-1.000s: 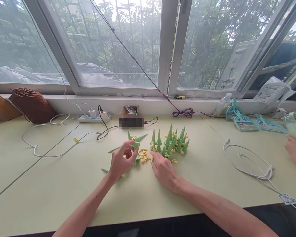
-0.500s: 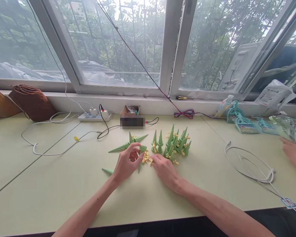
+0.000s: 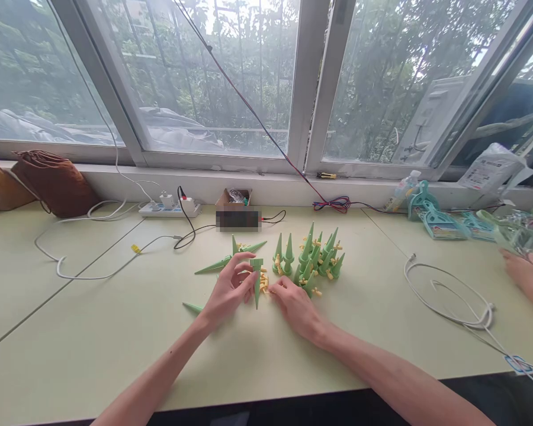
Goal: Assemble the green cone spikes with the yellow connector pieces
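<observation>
My left hand (image 3: pixel 231 289) is closed on a green cone-shaped spike (image 3: pixel 257 289), its broad end up and its point down. Small yellow plastic pieces (image 3: pixel 263 280) lie in a pile just behind and beside it. My right hand (image 3: pixel 299 309) rests by the pile, thumb and fingers pinched at its edge; what lies between the fingertips is too small to make out. Right of the pile stand two green spikes (image 3: pixel 288 255) and a cluster of several more (image 3: pixel 313 260) with yellow pieces on them. Other green spikes lie behind my left hand (image 3: pixel 213 264) and beside its wrist (image 3: pixel 192 307).
A small cardboard box (image 3: pixel 234 198) stands behind a blurred dark object (image 3: pixel 238 220). Left of it are a power strip (image 3: pixel 171 210) and a white cable (image 3: pixel 111 277). To the right lie a coiled cable (image 3: pixel 448 319), teal dustpans (image 3: pixel 444 223) and another person's hand (image 3: pixel 522 272).
My left hand has turned the green spike, so its long point now shows hanging downward. My right hand has shifted slightly left at the yellow pieces. The other person's hand has moved slightly left.
</observation>
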`<state>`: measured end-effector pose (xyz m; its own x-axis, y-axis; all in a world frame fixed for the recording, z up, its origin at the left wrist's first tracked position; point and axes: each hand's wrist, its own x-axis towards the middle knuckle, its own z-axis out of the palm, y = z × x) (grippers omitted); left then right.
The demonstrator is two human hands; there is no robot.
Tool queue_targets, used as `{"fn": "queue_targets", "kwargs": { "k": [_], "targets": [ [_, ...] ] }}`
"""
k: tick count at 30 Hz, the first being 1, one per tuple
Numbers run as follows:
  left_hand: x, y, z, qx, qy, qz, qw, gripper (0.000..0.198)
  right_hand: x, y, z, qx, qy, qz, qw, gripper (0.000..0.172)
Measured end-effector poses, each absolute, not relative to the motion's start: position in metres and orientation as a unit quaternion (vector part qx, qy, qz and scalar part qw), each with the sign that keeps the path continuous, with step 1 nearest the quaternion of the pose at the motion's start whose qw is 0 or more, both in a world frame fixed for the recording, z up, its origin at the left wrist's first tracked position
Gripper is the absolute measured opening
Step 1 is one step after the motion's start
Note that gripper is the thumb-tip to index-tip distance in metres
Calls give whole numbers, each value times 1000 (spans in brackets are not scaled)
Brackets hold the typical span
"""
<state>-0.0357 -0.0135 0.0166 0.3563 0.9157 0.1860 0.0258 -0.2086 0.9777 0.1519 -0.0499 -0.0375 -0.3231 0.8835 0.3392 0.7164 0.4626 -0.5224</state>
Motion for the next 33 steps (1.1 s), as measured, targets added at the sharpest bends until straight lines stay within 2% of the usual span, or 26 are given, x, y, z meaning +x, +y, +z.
{"fn": "queue_targets", "kwargs": {
  "k": [7, 13, 18, 33],
  "targets": [
    [-36, -13, 15, 652, 379, 421, 504, 28, 150, -49, -34, -466, -760, 169, 420, 18],
    [-33, -17, 18, 661, 383, 400, 507, 33, 150, -49, -29, -425, -734, 170, 501, 19],
    [-31, -21, 18, 678, 377, 376, 508, 33, 150, -52, -26, -436, -723, 174, 506, 23],
    [-31, -20, 10, 707, 384, 359, 473, 32, 149, -52, -34, -452, -703, 222, 502, 19]
  ]
}}
